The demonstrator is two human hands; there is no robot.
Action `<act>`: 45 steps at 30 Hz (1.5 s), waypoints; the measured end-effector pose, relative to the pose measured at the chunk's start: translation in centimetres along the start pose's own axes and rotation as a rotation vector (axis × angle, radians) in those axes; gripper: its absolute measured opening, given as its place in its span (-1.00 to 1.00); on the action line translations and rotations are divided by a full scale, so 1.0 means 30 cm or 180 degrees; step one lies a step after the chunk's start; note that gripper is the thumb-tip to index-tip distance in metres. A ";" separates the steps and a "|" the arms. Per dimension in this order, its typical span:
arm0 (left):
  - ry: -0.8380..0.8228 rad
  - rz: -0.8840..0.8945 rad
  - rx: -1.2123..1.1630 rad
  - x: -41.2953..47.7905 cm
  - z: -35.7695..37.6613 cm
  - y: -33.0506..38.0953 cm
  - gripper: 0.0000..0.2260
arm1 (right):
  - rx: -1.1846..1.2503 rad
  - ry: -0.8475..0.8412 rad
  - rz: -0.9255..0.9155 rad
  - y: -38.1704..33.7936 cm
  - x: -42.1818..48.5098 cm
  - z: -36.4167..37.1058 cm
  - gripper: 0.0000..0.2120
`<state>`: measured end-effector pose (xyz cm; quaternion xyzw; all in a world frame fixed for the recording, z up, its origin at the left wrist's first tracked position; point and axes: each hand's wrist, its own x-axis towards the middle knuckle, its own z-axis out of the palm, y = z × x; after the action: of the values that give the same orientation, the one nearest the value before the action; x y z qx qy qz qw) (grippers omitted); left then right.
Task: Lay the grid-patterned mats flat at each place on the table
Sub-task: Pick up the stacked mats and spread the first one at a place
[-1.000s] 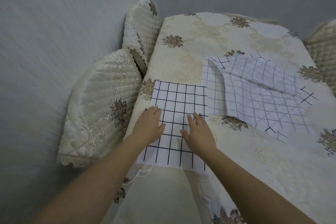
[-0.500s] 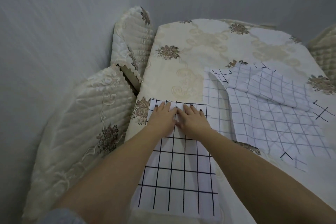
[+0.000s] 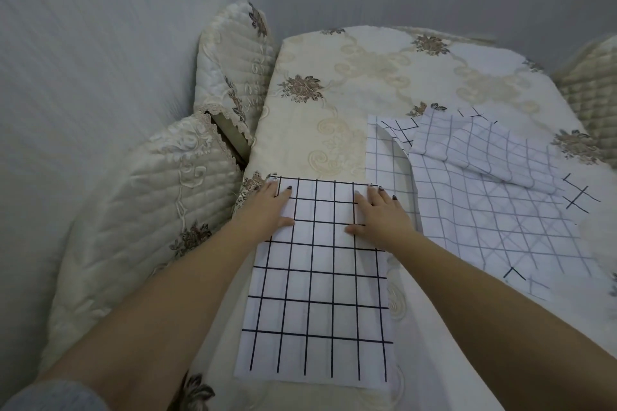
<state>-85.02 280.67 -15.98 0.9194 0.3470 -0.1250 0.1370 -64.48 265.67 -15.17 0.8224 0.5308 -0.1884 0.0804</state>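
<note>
A white mat with a black grid (image 3: 317,304) lies flat at the table's near left edge, on the cream floral tablecloth (image 3: 334,117). My left hand (image 3: 267,207) presses flat on the mat's far left corner. My right hand (image 3: 380,213) presses flat on its far right corner, fingers straight. To the right lies a loose pile of more grid mats (image 3: 494,207), overlapping and partly folded, some showing their pale undersides.
Two quilted cream chair backs (image 3: 140,220) (image 3: 233,70) stand against the table's left side, close to a grey wall. Another chair back (image 3: 591,93) shows at the far right. The table's far half carries only the cloth.
My hands were together at the middle of the mat's far edge; they have slid apart to its two far corners. The camera has moved closer over the mat.
</note>
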 end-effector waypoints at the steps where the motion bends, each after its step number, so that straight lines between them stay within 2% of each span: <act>1: 0.0090 -0.0066 -0.0001 -0.015 0.000 -0.001 -0.32 | -0.0008 0.0053 0.0001 -0.009 -0.009 -0.005 -0.22; 5: 0.0399 -0.0040 -0.0068 -0.085 0.016 0.030 -0.30 | 0.0098 0.0287 -0.0195 -0.087 -0.053 -0.006 -0.32; 9: 0.0201 0.0114 -0.0109 -0.170 0.066 0.100 -0.30 | 0.0115 0.0106 -0.0311 -0.172 -0.113 0.042 -0.35; 13: 0.0114 -0.0098 -0.0318 -0.249 0.118 0.135 -0.31 | 0.0148 -0.0062 -0.0237 -0.199 -0.185 0.104 -0.35; 45: -0.0089 -0.0286 -0.0555 -0.823 0.292 0.193 -0.34 | 0.0550 -0.0014 -0.0119 -0.226 -0.770 0.358 -0.35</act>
<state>-100.27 258.61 -15.16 0.8856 0.3954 -0.1131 0.2156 -81.45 245.50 -15.42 0.8158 0.5276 -0.2367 0.0068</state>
